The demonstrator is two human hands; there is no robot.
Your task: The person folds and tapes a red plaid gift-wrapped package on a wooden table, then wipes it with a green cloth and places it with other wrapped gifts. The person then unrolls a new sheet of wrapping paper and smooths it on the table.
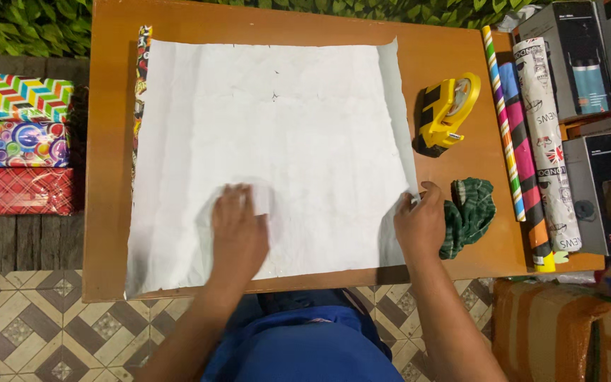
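One paper sheet (277,148) mid-counter (107,141). Left hand (238,237) flat on it at 6 o'clock, blurred; right hand (420,223) pinches its 4 o'clock edge. Three gift boxes (15,148) at 9, cut off.

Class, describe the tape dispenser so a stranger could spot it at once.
Start at the wooden table and the big white sheet of paper spread on it. Just beyond the sheet's right edge sits the tape dispenser. It alone is bright yellow plastic, unlike the green cloth below it.

yellow tape dispenser (448,113), green cloth (469,212), wrapped boxes (17,145)
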